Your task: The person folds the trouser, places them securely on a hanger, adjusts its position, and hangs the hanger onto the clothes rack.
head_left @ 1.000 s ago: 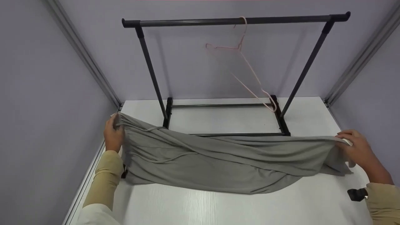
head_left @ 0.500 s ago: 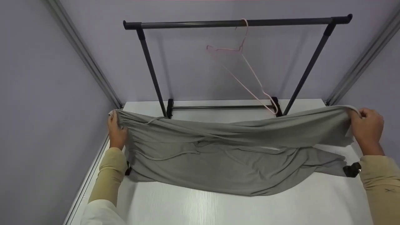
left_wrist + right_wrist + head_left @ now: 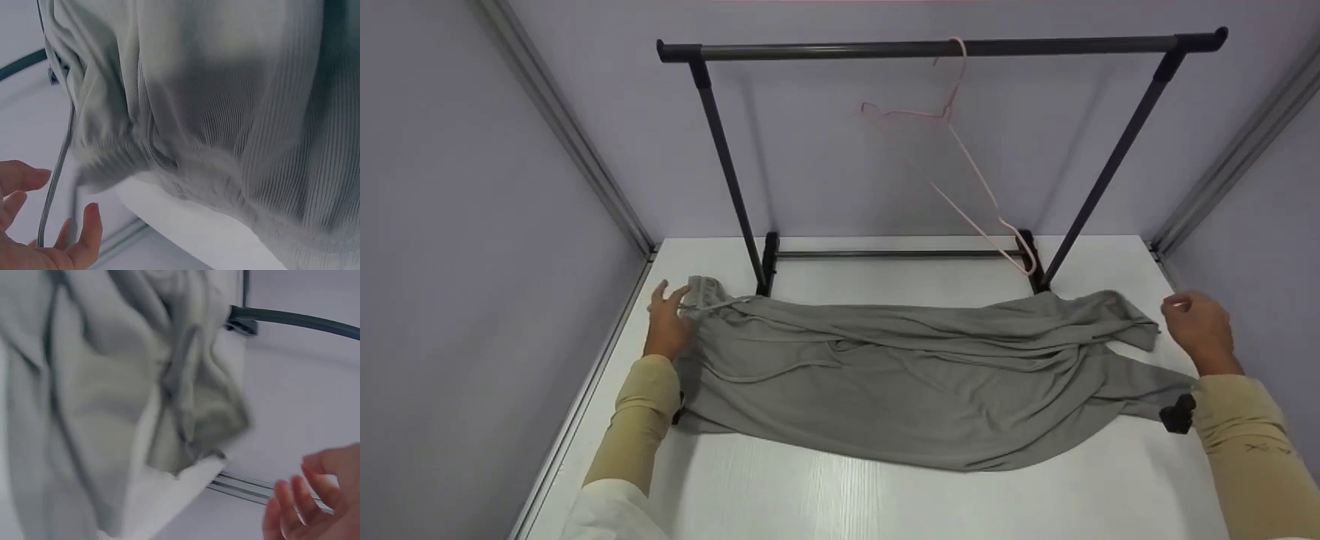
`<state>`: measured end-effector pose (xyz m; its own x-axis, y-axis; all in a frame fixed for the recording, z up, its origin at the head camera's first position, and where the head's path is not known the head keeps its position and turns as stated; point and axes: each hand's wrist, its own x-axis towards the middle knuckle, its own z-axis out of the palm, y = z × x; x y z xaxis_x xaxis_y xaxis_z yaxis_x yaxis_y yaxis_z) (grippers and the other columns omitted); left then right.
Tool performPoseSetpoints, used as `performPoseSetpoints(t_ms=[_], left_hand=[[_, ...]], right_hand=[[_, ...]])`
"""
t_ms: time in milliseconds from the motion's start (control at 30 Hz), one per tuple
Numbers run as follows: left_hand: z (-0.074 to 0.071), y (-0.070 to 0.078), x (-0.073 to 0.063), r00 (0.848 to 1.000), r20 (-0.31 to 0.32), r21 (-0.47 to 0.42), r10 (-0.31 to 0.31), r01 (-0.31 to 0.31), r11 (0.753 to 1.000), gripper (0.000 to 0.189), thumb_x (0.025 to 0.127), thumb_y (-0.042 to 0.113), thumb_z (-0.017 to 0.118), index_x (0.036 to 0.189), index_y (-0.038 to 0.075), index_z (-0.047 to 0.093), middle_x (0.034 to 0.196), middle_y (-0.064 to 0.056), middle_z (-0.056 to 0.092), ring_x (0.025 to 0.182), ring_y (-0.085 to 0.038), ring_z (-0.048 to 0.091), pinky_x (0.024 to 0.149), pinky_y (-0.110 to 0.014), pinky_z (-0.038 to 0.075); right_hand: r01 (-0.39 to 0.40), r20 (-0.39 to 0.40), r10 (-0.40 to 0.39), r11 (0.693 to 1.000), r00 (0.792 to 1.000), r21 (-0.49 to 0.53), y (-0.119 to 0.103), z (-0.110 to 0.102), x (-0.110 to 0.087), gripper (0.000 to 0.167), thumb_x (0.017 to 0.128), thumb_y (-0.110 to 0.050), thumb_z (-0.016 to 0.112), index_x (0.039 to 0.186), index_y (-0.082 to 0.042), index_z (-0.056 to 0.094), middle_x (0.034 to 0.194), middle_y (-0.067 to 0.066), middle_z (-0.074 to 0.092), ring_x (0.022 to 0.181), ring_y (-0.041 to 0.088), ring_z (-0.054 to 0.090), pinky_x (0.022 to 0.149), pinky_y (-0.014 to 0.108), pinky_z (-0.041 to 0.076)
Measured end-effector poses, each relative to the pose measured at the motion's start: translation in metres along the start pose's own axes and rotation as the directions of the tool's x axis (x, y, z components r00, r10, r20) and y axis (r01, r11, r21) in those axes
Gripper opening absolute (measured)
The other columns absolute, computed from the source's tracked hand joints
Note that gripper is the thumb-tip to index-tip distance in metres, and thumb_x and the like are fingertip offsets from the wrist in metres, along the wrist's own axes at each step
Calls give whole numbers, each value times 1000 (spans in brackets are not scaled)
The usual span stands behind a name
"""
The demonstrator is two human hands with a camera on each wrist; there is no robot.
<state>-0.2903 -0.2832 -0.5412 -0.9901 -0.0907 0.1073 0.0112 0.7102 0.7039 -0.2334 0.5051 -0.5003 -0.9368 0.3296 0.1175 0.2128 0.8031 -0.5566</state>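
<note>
Grey ribbed trousers (image 3: 900, 397) lie sideways and wrinkled across the white table, their gathered waistband (image 3: 703, 291) at the left and leg ends at the right. My left hand (image 3: 666, 326) is beside the waistband with its fingers spread. In the left wrist view, a loose drawstring (image 3: 56, 174) passes between the thumb and fingers, which do not close on it. Off the upper leg end (image 3: 1132, 326), my right hand (image 3: 1200, 326) hovers apart from the cloth. Its fingers (image 3: 301, 498) are loosely bent and hold nothing in the right wrist view.
Behind the trousers stands a dark metal clothes rack (image 3: 840, 51). A pink hanger (image 3: 971, 157) hangs from its top bar, right of centre. Grey walls (image 3: 510, 315) enclose the table (image 3: 840, 502) at the left, back and right.
Both hands have let go of the trousers' upper edge, which has dropped onto the table. The left hand has moved slightly right; the right hand rose, then came down and inward.
</note>
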Motion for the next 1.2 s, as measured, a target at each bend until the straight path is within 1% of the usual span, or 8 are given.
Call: performPoseSetpoints(t_ms=[100,200,300,433,567,800,1100,1200], left_hand=[[1,11,-13,992,115,-43,51,-46,998,44,94,-3,46,137,3,43,145,-20,29,124,-40,39,93,-50,41],[6,13,-30,965,247,-69,89,-74,995,41,96,5,49,137,4,44,140,-19,40,121,-38,43,92,-51,41],[18,4,-50,910,392,-49,134,-125,991,48,95,14,54,139,2,40,141,-21,37,128,-40,34,100,-56,30],[33,-6,-78,831,548,28,97,-134,991,75,90,31,63,147,3,23,150,-26,14,136,-44,9,104,-62,9],[42,-12,-95,793,609,170,-10,-118,978,99,82,48,66,150,7,7,150,-27,-5,136,-45,-8,100,-68,0],[38,-20,-104,818,570,281,-75,-109,953,109,76,52,71,149,4,5,148,-31,-11,130,-53,-16,92,-76,2],[19,-37,-123,840,535,271,-86,-74,960,116,71,51,76,147,-1,5,143,-39,-12,126,-59,-15,93,-74,4],[13,-42,-126,843,529,272,-97,-61,960,117,70,50,76,147,-1,5,143,-39,-12,127,-59,-14,94,-73,4]], right_hand=[[33,136,-33,999,990,-4,19,14,-15,41,96,-26,43,111,11,54,105,33,52,91,44,50,64,42,40],[68,197,-66,998,978,-1,33,25,-28,43,96,-25,42,113,14,51,105,37,50,93,48,50,68,47,41],[91,261,-94,996,961,24,45,36,-40,50,98,-27,40,120,18,42,111,44,43,100,54,45,77,55,41],[120,363,-127,992,923,42,59,51,-56,68,99,-34,37,130,25,23,123,51,23,114,63,25,91,67,25],[146,426,-134,989,895,4,69,63,-69,83,94,-40,48,135,23,11,131,51,5,120,65,6,91,73,13],[142,453,-124,990,883,-5,77,64,-77,98,89,-42,59,139,18,0,135,49,-7,123,64,-7,91,74,10],[148,531,-87,986,843,-74,83,47,-87,108,79,-41,70,137,21,3,133,50,-3,120,67,-3,91,74,9],[137,519,-50,982,854,-130,80,39,-90,104,76,-46,72,136,18,17,133,48,11,119,66,11,88,76,12]])
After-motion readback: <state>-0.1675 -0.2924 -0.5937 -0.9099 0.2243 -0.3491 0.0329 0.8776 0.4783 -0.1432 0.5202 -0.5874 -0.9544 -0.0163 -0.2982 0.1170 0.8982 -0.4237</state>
